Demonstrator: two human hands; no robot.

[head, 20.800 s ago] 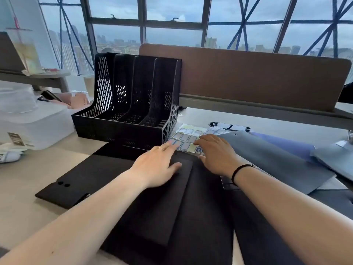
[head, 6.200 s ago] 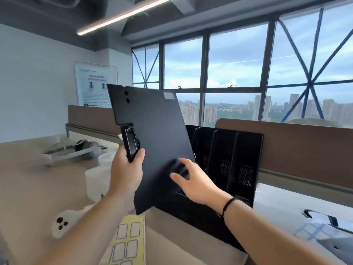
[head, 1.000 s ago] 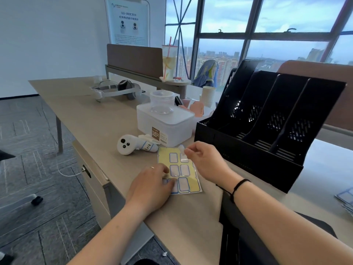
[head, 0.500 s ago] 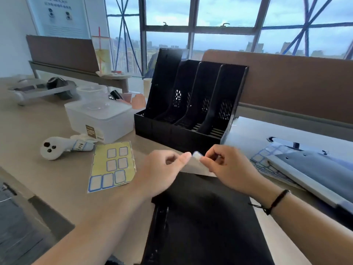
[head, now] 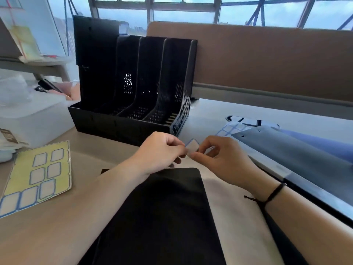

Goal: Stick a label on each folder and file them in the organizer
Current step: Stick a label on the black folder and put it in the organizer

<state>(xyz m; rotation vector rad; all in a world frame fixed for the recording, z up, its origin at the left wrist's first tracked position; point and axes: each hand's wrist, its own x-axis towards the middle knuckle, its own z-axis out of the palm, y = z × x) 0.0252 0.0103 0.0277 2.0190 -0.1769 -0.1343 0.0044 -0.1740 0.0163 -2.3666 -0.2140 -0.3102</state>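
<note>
Both hands pinch one blue-edged label (head: 192, 145) above black folder's (head: 168, 217) far edge: left hand (head: 162, 148) and right hand (head: 219, 155) fingertips closed on it, likely to aim it. Label sheet (head: 36, 178) lies near left within reach; organizer (head: 133, 83) stands behind with one filed folder in its leftmost slot

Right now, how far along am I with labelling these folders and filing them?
Done: one black folder stands in the leftmost slot of the organizer, a label at its top corner. In hand: the left hand and the right hand pinch one label above the black folder on the desk, not yet stuck. Left: that folder and the grey folder at right; three slots stand empty.
</note>
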